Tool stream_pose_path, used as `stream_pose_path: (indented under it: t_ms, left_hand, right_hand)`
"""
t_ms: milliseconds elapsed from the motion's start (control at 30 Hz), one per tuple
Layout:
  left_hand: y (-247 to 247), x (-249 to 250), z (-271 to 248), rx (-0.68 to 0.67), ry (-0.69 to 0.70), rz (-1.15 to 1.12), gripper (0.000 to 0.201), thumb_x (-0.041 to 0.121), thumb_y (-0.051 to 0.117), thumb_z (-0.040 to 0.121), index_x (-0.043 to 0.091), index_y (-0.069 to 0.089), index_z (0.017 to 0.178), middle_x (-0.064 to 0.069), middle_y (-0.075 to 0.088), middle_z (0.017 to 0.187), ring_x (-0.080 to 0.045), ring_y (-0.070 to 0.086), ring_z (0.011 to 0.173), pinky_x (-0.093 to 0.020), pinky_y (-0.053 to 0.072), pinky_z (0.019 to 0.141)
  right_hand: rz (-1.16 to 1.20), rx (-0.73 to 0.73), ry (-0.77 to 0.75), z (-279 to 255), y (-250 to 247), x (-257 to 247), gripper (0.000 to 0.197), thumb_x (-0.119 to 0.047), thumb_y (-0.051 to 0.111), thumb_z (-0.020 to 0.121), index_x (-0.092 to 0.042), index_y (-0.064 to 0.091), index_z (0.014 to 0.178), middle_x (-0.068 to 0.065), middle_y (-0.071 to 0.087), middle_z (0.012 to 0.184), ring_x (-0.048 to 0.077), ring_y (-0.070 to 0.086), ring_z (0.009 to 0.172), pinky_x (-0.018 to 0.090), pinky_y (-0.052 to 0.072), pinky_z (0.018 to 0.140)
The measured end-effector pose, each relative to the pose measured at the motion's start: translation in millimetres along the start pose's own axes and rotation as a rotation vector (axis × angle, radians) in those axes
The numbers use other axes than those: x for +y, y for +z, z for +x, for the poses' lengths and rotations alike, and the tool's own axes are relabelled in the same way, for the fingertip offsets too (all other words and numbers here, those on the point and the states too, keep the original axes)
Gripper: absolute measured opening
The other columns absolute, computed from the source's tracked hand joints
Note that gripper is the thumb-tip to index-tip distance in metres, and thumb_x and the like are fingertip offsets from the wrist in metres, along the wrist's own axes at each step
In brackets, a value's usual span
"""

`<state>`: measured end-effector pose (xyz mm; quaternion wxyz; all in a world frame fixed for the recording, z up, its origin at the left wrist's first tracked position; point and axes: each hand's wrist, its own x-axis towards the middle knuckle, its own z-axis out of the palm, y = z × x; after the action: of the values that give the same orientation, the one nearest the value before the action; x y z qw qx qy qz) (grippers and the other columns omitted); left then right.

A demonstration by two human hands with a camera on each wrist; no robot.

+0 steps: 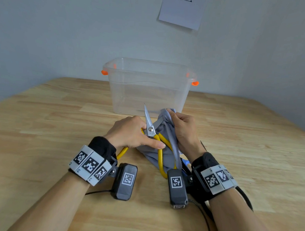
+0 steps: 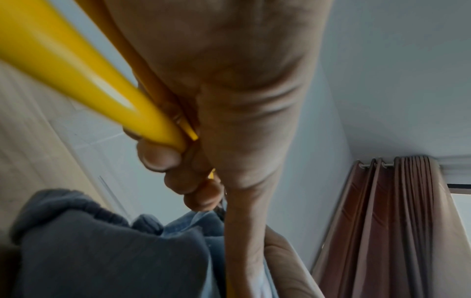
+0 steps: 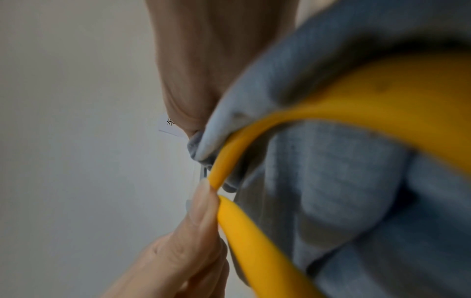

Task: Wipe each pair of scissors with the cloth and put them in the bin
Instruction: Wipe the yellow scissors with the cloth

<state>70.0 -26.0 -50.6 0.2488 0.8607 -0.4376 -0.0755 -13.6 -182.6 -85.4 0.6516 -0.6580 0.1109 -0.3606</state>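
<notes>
My left hand (image 1: 129, 133) grips the yellow-handled scissors (image 1: 150, 127) near the pivot, thumb across the handles. The blades stand spread apart: one points up toward the bin, the other is wrapped in the grey cloth (image 1: 166, 139). My right hand (image 1: 182, 129) pinches the cloth around that blade. In the left wrist view my curled fingers (image 2: 158, 157) hold a yellow handle (image 2: 84, 78). The right wrist view shows the cloth (image 3: 344, 181) draped over a yellow handle loop (image 3: 356, 108). A clear plastic bin (image 1: 148, 87) with orange clips stands behind the hands.
A wooden table (image 1: 41, 127) carries everything, with a grey wall close behind the bin. A sheet of paper (image 1: 182, 9) hangs on the wall. Something blue and black (image 1: 184, 163) lies partly hidden under the cloth by my right wrist.
</notes>
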Motion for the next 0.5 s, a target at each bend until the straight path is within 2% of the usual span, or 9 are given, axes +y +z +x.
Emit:
stream_pose_path:
  t_ms: [100,200,267,300,333,400,500]
  left_hand:
    - [1,-1,1,-0.006,-0.002,-0.008,0.086,0.086,0.069,0.042,0.006,0.066,0.074,0.003,0.037,0.056,-0.013,0.035,0.055,-0.032,0.026,0.057]
    - [0,-1,1,-0.01,-0.004,-0.013,0.079,0.084,0.072,0.044,0.009,0.061,0.068,0.002,0.037,0.057,-0.014,0.036,0.056,-0.033,0.026,0.058]
    - [1,-2,1,-0.014,0.002,-0.025,0.081,0.084,0.071,0.044,0.008,0.059,0.068,0.002,0.036,0.057,-0.013,0.034,0.056,-0.033,0.025,0.058]
    - [2,-4,2,-0.015,0.01,-0.045,0.085,0.085,0.071,0.043,0.004,0.062,0.071,0.002,0.036,0.057,-0.012,0.034,0.056,-0.032,0.025,0.058]
    - [2,-5,3,-0.013,0.019,-0.066,0.091,0.087,0.071,0.041,0.003,0.066,0.076,0.002,0.038,0.058,-0.011,0.035,0.057,-0.033,0.025,0.059]
    - [3,-9,6,-0.004,0.035,-0.105,0.099,0.092,0.069,0.038,0.004,0.072,0.084,0.001,0.043,0.059,-0.011,0.038,0.057,-0.035,0.027,0.059]
    - [3,-14,9,0.016,0.031,-0.152,0.102,0.094,0.068,0.035,0.005,0.073,0.085,0.0,0.048,0.058,-0.011,0.041,0.057,-0.036,0.029,0.059]
  right_hand:
    - [0.047,-0.011,0.023,-2,-1,-2,0.045,-0.018,0.052,0.103,0.019,0.064,0.081,0.026,0.068,0.072,0.03,0.067,0.064,0.038,0.054,0.071]
    - [0.055,-0.011,0.03,-6,3,-9,0.047,-0.018,0.051,0.104,0.021,0.063,0.081,0.027,0.067,0.071,0.031,0.066,0.063,0.043,0.054,0.073]
    - [0.06,0.03,0.047,-5,2,-11,0.047,-0.016,0.049,0.104,0.017,0.06,0.071,0.023,0.064,0.062,0.025,0.065,0.057,0.035,0.056,0.064]
    - [0.066,0.078,0.059,-4,-1,-10,0.046,-0.015,0.049,0.104,0.011,0.058,0.068,0.019,0.06,0.058,0.022,0.061,0.053,0.03,0.052,0.057]
    - [0.065,0.12,0.063,-3,-4,-10,0.043,-0.016,0.052,0.103,0.009,0.056,0.068,0.018,0.055,0.058,0.022,0.056,0.054,0.028,0.047,0.056]
    - [0.04,0.138,0.055,-1,-8,-9,0.048,-0.024,0.058,0.1,0.014,0.053,0.07,0.019,0.051,0.07,0.026,0.048,0.065,0.034,0.042,0.063]
    - [0.03,0.111,0.121,-1,-7,-11,0.046,-0.021,0.059,0.1,0.019,0.057,0.079,0.024,0.055,0.078,0.03,0.052,0.071,0.035,0.044,0.062]
